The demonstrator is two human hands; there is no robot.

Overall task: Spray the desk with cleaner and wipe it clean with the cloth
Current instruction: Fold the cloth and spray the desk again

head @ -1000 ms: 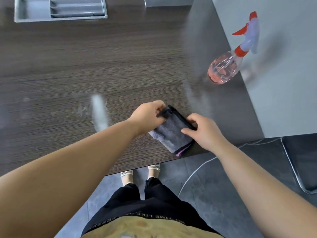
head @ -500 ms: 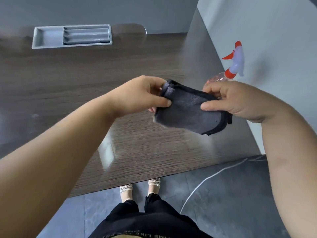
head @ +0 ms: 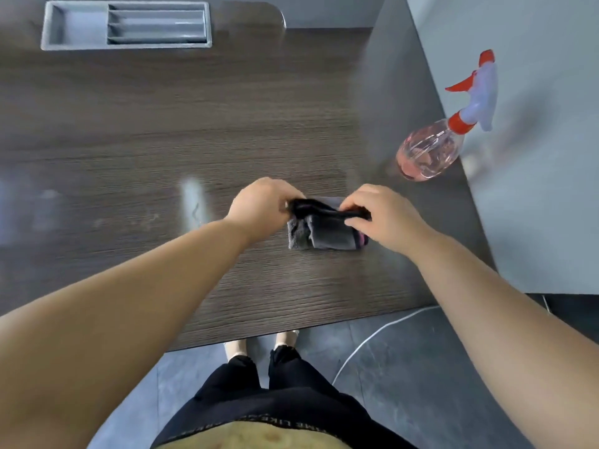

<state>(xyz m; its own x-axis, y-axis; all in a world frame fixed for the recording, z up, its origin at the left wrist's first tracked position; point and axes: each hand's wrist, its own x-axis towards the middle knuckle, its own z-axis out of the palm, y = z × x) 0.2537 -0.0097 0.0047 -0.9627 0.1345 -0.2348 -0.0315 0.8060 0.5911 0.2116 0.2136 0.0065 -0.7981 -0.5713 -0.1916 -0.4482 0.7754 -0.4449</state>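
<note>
A dark grey cloth (head: pixel 324 233) with a pink edge lies folded on the dark wood-grain desk (head: pixel 162 140), near its front right part. My left hand (head: pixel 262 204) pinches the cloth's upper left edge. My right hand (head: pixel 385 218) grips its upper right edge. A clear spray bottle (head: pixel 428 150) with pink liquid, a red collar and a white and red trigger head stands on the desk at the right, beside the wall. A pale wet streak (head: pixel 191 202) shows on the desk left of my left hand.
A grey recessed tray (head: pixel 81 27) with slots sits in the desk at the back left. A grey wall panel (head: pixel 534 189) borders the desk on the right. A white cable (head: pixel 372 338) runs over the dark floor below the desk's front edge.
Both hands have brought the cloth down from the air onto the desk. The cloth is now bunched and folded between them. The view has tilted back down.
</note>
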